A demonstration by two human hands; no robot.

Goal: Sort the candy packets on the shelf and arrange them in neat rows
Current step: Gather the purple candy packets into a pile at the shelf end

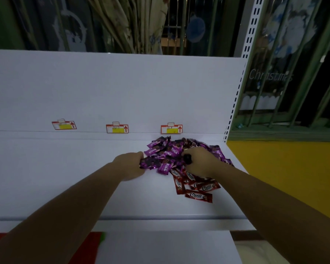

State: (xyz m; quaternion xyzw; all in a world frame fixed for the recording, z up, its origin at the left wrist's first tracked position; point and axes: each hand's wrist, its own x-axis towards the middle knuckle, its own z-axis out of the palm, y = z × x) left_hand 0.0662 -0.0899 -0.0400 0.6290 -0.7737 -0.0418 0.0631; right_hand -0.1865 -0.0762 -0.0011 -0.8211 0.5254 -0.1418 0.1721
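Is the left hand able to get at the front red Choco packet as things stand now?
Probably yes: only bare shelf lies between the left hand and that Choco packet, and nothing covers it. However, the hand grips purple packets, so it has little room.

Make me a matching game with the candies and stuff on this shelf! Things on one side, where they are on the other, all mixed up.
Things:
1. purple Kiss packets
2. red Choco packets
3. price tags
4. left hand

Where:
A. along the back of the shelf
B. front of the pile, nearest the shelf's front edge
C. gripping packets at the pile's left edge
D. back part of the pile

Pairs: 1-D, 2-B, 3-A, 4-C.
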